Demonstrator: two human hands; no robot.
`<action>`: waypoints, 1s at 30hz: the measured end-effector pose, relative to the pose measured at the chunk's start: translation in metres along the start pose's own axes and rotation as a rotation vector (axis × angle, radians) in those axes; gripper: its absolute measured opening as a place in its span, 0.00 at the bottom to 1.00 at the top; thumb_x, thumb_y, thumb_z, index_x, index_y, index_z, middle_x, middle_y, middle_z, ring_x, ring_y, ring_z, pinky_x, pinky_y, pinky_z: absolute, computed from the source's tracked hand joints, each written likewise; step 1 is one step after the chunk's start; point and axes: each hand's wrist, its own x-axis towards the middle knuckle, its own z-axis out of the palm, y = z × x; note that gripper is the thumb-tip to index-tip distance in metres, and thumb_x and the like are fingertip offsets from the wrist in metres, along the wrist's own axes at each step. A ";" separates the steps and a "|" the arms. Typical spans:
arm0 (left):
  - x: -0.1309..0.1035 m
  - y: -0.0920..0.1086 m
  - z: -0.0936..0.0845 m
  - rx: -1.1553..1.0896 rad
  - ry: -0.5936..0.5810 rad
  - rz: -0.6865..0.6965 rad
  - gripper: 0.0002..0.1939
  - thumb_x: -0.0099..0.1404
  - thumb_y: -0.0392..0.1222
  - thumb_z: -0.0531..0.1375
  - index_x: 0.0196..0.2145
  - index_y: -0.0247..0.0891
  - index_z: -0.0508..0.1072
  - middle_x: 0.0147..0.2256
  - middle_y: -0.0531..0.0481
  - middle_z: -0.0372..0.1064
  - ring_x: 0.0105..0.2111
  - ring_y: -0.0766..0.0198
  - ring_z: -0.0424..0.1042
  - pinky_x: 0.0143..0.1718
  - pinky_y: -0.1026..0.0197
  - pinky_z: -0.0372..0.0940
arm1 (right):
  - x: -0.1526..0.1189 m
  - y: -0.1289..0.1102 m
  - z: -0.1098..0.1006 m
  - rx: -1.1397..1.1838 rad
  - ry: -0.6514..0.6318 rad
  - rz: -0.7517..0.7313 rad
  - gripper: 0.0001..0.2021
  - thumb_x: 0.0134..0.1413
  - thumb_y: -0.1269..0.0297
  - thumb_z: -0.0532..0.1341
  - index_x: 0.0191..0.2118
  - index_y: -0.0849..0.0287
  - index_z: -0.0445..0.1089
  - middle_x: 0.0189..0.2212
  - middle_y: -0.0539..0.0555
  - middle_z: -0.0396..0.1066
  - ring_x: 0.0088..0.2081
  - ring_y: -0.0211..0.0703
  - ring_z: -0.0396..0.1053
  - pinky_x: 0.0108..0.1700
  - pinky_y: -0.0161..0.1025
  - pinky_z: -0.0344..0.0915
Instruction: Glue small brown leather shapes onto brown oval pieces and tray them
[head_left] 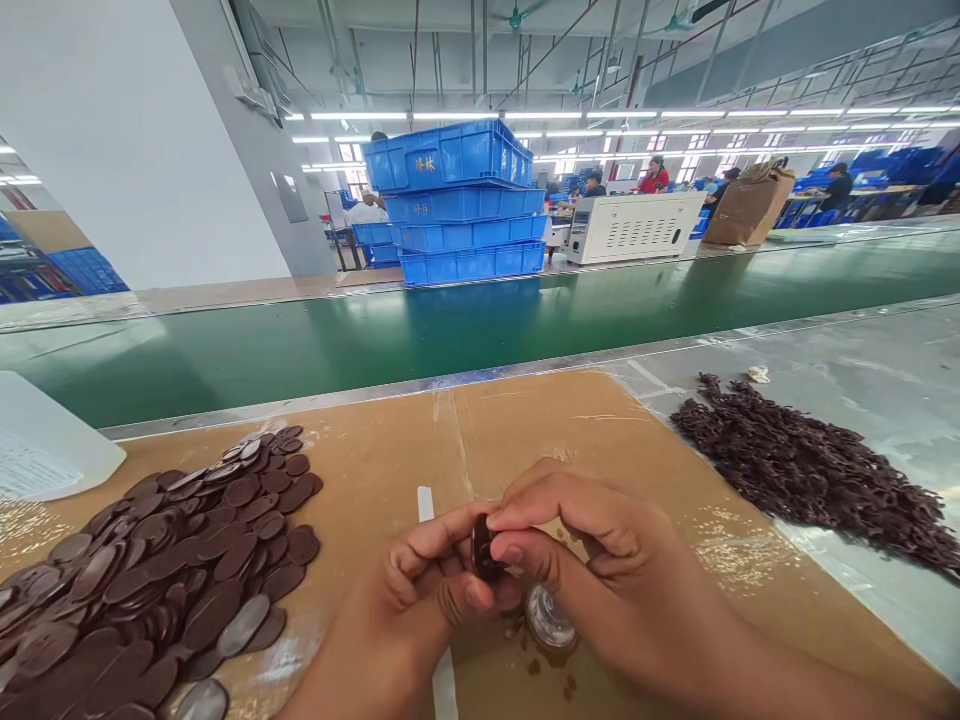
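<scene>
My left hand (pixel 420 590) and my right hand (pixel 592 560) meet over a brown cardboard sheet (pixel 510 430), both pinching one dark brown oval piece (pixel 482 548) held on edge between the fingertips. Under my right hand a small round shiny metal object (pixel 550 620) rests on the cardboard, with brown crumbs around it. A large pile of the same flat brown oval pieces (pixel 172 570) lies to the left of my left hand. To the right spreads a heap of thin dark brown scraps (pixel 810 470).
A green conveyor belt (pixel 450 330) runs across beyond the cardboard. Stacked blue crates (pixel 457 200) and a white machine (pixel 634 225) stand behind it. A white container (pixel 45 440) sits at far left. Other people work in the background.
</scene>
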 end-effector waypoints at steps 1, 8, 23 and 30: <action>0.000 0.000 0.000 0.003 -0.001 0.013 0.10 0.57 0.40 0.65 0.39 0.45 0.78 0.32 0.52 0.72 0.34 0.65 0.69 0.41 0.66 0.65 | 0.000 0.000 0.000 -0.006 -0.004 0.000 0.04 0.57 0.72 0.60 0.34 0.58 0.70 0.29 0.49 0.73 0.33 0.35 0.71 0.36 0.33 0.67; 0.004 0.000 -0.001 0.054 -0.015 -0.009 0.09 0.57 0.42 0.65 0.37 0.43 0.78 0.30 0.51 0.68 0.33 0.64 0.67 0.40 0.64 0.64 | 0.002 0.001 0.000 -0.029 -0.029 -0.019 0.04 0.58 0.72 0.58 0.34 0.58 0.70 0.29 0.51 0.72 0.34 0.36 0.70 0.36 0.34 0.67; 0.004 -0.007 0.002 0.049 0.124 0.013 0.09 0.53 0.45 0.67 0.32 0.40 0.79 0.20 0.54 0.69 0.25 0.68 0.67 0.33 0.68 0.63 | -0.004 -0.003 0.009 0.312 -0.053 0.274 0.08 0.60 0.64 0.57 0.29 0.58 0.63 0.25 0.49 0.71 0.28 0.34 0.70 0.31 0.33 0.67; 0.004 -0.013 0.003 -0.035 0.154 0.001 0.06 0.53 0.42 0.68 0.28 0.39 0.78 0.16 0.55 0.70 0.22 0.69 0.67 0.30 0.68 0.64 | -0.004 -0.005 0.012 0.543 -0.090 0.390 0.12 0.57 0.57 0.59 0.28 0.59 0.61 0.24 0.48 0.68 0.21 0.31 0.66 0.20 0.27 0.60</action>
